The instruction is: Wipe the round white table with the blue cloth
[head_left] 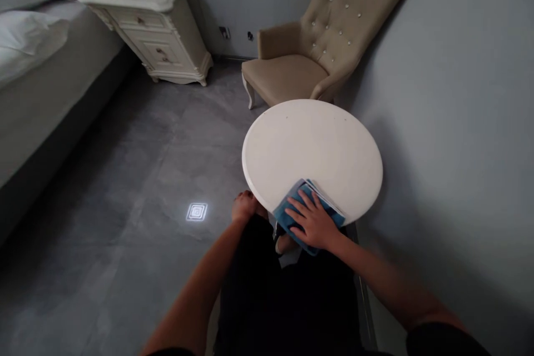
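My right hand (311, 219) lies on a folded blue cloth (287, 217), its fingers spread flat. The cloth rests at the near edge of a round white table (300, 144) and hangs partly over it. White layers show along the cloth's far side. My left hand (246, 206) is beside the table's near left rim, close to my knee. Its fingers are curled, and whether they grip anything is hidden. A few small dark specks dot the far part of the tabletop.
A tan tufted armchair (287, 75) stands just behind the table. To the right is a grey wall (450, 122). A white nightstand (167, 39) stands at the back left, beside a bed (75, 61). A lit square pattern (197, 212) shows on the grey floor (158, 178).
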The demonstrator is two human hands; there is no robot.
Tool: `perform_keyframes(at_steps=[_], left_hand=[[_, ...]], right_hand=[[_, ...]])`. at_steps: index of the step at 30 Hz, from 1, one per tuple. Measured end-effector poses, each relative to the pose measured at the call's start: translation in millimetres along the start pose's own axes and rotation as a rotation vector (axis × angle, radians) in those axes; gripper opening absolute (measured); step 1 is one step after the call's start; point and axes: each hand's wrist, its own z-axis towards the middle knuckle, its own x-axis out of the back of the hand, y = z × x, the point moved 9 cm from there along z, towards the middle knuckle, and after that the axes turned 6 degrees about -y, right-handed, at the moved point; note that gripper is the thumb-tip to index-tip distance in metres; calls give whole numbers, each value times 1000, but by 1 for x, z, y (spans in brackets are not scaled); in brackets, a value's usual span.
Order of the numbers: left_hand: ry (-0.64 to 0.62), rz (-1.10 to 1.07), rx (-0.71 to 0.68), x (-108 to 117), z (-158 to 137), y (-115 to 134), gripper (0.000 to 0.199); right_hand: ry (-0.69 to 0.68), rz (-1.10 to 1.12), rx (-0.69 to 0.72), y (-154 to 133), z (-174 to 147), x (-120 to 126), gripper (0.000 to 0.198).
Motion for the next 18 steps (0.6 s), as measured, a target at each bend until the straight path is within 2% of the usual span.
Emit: perform_keyframes(at_steps=[4, 6, 9, 13, 16, 18], left_hand=[[-26, -25, 27, 0, -1, 6, 47], [-37, -4, 7, 0, -2, 11, 47], [-41, 44, -37, 2, -3, 17, 46], [-46, 47, -44, 1, 0, 15, 42], [-69, 23, -36, -3, 5, 8, 39], [-81, 5, -41, -5, 10, 4, 38]], right_hand=[[34, 25, -317, 81, -60, -1, 77], [81, 29, -467, 129, -74, 8, 78], [151, 7, -685, 207, -79, 27, 74], [174, -14, -921, 305, -55, 52, 72], [184, -14, -1033, 363, -14, 69, 74], [195, -22, -1093, 391, 22, 81, 75]])
